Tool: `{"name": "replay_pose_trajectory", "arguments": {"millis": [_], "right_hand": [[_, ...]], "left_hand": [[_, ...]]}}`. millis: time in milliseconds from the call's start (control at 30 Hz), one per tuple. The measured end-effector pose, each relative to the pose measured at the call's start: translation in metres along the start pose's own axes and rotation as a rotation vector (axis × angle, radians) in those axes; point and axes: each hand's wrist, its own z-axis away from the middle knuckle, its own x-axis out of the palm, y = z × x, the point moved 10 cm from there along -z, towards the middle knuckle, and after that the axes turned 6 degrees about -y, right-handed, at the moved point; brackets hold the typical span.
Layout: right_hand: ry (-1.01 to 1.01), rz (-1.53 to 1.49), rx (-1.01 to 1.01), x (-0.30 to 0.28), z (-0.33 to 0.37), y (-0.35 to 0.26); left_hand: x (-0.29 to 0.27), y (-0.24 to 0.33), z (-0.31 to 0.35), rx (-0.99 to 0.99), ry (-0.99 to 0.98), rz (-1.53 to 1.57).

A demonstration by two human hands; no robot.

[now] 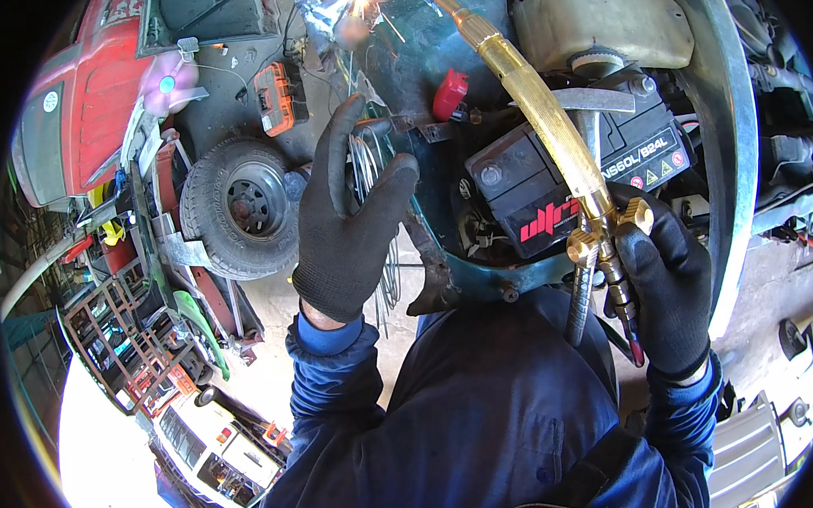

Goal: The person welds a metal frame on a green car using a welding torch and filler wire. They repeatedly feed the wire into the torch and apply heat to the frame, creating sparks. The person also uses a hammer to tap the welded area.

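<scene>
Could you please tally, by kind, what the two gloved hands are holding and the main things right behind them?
Gloved hands: 2, left hand and right hand
Brass torch: 1, in the right hand
Wire bundle: 1, in the left hand
Battery: 1
Hammer: 1, on the battery
Wheel: 1
Total: 7

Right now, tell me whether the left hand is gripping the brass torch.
No, the left hand holds a bundle of thin wire rods, while the right hand has the brass torch by its valve end.
</scene>
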Motion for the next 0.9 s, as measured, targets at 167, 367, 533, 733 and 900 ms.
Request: {"name": "replay_pose_trajectory", "arguments": {"millis": [167,367,533,733,900], "right_hand": [[0.0,0.036,-0.011,0.001,-0.001,-0.002],[-0.007,-0.032,0.047,0.001,0.003,0.002],[0.057,0.007,-0.083,0.004,-0.002,-0.004],[-0.008,-0.042,0.063,0.002,0.002,0.005],[-0.018,-0.05,0.034,0.004,0.001,0.001]], "left_hand": [[-0.001,-0.002,0.0,0.017,0.001,-0.016],[-0.003,-0.001,-0.002,0.051,-0.001,-0.099],[-0.002,-0.006,0.0,-0.013,-0.004,-0.022],[-0.001,-0.002,0.0,-0.01,-0.008,-0.03],[0.0,-0.006,0.001,-0.035,-0.013,0.009]]}}
